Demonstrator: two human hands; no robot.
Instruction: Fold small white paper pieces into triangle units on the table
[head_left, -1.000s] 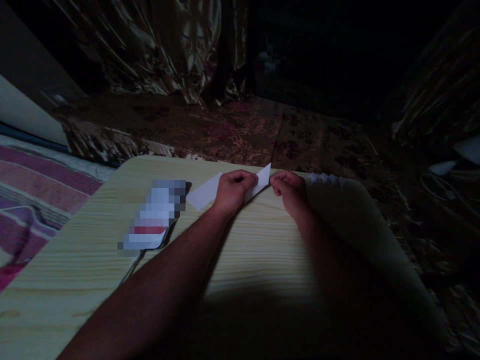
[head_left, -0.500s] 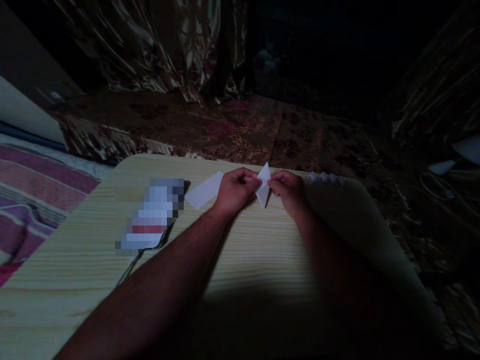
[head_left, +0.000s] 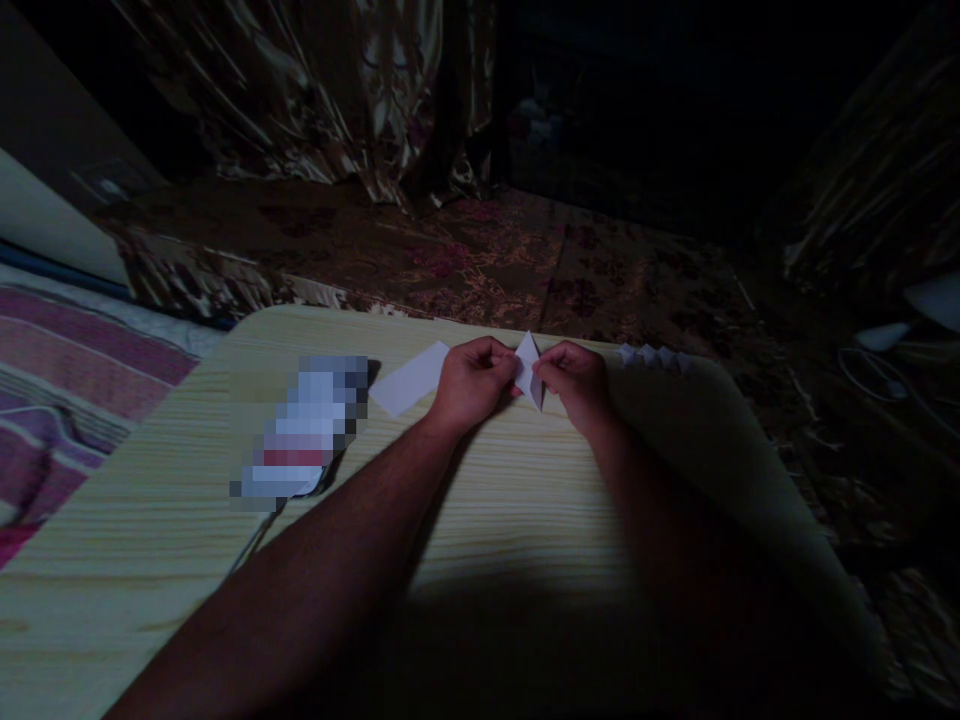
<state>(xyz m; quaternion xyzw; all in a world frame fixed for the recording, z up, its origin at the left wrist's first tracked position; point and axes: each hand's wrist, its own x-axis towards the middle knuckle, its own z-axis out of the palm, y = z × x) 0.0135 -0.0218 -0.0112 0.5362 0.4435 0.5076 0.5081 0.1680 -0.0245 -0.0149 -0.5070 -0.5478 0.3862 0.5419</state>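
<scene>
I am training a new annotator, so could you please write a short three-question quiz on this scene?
1. True or false: the left hand and the right hand both pinch the folded paper.
2. Where does the flat paper slip lie? A) on the table, beside the left hand; B) on the floor; C) under the right hand.
3. Fill in: the row of small folded pieces sits near the table's ____ edge.
Key: 1 true; 2 A; 3 far.

left grip (head_left: pixel 474 383) pinched, right grip (head_left: pixel 576 383) pinched, knuckles nearly touching
</scene>
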